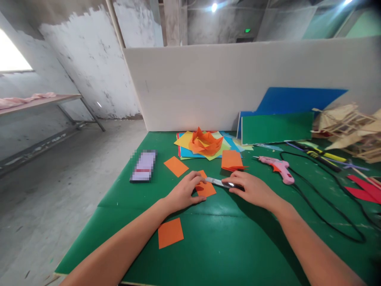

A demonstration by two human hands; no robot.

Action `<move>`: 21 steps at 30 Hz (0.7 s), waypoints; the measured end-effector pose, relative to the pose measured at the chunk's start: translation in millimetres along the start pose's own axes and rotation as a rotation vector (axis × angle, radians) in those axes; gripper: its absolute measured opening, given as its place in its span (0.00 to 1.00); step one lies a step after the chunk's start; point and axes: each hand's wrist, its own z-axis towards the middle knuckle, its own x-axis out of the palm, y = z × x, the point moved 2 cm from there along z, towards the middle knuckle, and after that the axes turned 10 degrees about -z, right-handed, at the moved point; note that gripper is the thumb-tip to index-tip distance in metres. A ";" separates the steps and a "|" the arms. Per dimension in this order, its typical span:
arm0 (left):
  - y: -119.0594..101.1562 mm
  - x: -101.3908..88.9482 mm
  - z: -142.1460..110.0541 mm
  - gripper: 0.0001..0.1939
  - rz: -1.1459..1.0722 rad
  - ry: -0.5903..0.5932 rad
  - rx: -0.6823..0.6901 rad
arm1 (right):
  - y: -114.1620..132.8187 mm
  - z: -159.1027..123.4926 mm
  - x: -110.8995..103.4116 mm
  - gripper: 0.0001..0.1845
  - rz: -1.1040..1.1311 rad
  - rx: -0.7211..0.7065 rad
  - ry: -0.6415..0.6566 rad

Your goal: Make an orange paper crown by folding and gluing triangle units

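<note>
My left hand [185, 191] rests on an orange paper piece [209, 190] on the table, thumb and fingers apart, partly covering it. My right hand [253, 189] grips a utility knife [218, 182]. Its pale blade points left across the paper, close to my left fingertips. Another orange square [171, 233] lies nearer me by my left forearm, and an orange rectangle [176, 166] lies beyond my left hand. Just past my right hand is a small pile of orange paper [231, 159], with folded pieces at its near edge.
A folded orange paper form [206, 142] sits on coloured sheets [186, 151] at the back. A phone [143, 167] lies left. On the right are a pink glue gun [278, 168] with a looping black cord [324, 214], pliers [320, 158], red strips [364, 189] and upright boards [276, 129].
</note>
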 end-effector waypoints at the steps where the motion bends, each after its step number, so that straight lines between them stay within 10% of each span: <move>1: 1.3 -0.4 -0.4 0.24 0.013 -0.024 -0.010 | -1.0 0.2 0.1 0.16 -0.015 0.022 -0.015; 21: 3.6 -4.4 6.2 0.13 0.113 0.062 0.053 | -2.7 0.5 7.8 0.18 0.084 -0.119 0.101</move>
